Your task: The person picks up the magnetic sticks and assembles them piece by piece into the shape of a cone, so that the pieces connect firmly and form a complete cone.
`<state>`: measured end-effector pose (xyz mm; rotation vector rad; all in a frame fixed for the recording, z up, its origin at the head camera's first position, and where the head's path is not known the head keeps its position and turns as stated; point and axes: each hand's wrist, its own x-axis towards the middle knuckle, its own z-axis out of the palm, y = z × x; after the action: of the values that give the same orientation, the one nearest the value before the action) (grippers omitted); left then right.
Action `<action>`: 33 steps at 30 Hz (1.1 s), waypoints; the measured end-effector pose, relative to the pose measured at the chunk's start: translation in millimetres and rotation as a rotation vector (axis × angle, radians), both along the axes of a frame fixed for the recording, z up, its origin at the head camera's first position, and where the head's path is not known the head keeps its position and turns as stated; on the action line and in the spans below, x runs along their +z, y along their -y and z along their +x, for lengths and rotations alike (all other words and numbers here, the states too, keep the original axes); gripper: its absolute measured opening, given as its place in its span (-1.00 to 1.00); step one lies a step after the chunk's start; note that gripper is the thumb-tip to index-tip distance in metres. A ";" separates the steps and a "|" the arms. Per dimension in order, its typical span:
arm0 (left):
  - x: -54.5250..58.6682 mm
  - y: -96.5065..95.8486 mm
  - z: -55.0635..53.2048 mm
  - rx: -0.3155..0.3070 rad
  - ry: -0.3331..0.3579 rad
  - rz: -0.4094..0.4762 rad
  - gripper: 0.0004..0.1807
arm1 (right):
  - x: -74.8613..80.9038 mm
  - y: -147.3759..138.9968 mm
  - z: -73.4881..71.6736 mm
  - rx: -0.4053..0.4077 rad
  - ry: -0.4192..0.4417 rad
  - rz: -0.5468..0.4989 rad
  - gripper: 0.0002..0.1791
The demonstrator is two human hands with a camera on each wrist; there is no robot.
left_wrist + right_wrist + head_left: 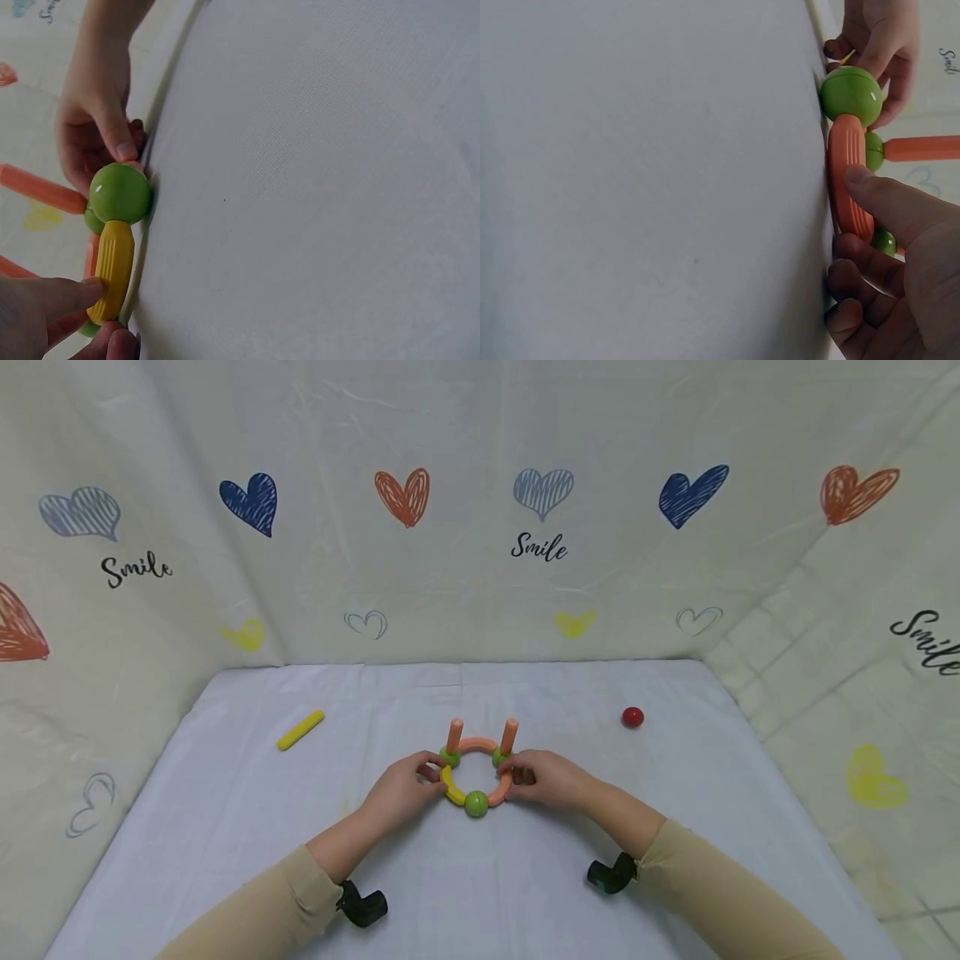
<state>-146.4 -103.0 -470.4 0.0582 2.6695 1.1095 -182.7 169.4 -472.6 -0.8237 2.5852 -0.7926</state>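
Note:
A ring of curved sticks joined by green balls lies on the white table in the head view. Its front green ball point(476, 803) links a curved yellow stick point(453, 787) to a curved orange stick point(500, 790). At the back, another orange curved stick point(477, 744) joins two more green balls, where a left orange rod point(454, 736) and a right orange rod point(509, 737) stand up. My left hand point(407, 789) pinches the yellow stick, thumb on its side in the left wrist view. Opposite, my right hand point(553, 779) pinches the front orange stick between thumb and fingers.
A loose yellow stick point(301, 730) lies at the back left of the table. Toward the back right sits a red ball point(633, 717). Black wrist-worn pieces point(363, 907) hang by both sleeves, close over the cloth. A printed fabric wall point(465, 577) rises behind the table.

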 end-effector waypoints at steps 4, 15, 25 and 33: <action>-0.1 0.4 0.2 0.003 -0.004 0.001 -0.67 | -0.2 -0.1 0.2 -0.001 0.000 -0.003 -0.63; 2.7 9.0 -2.1 0.042 0.001 0.004 -0.66 | 0.0 0.8 -0.9 -0.008 0.002 0.013 -0.62; 10.9 37.6 -8.6 0.116 0.017 0.051 -0.62 | 1.0 0.5 -1.9 -0.013 0.019 0.007 -0.62; 21.3 77.6 -13.4 0.166 -0.008 0.066 -0.56 | 0.4 0.2 -1.0 -0.009 0.020 -0.009 -0.62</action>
<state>-159.8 -180.6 -449.1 -0.1504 2.6851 1.2491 -183.6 169.1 -472.2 -0.8030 2.5718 -0.8113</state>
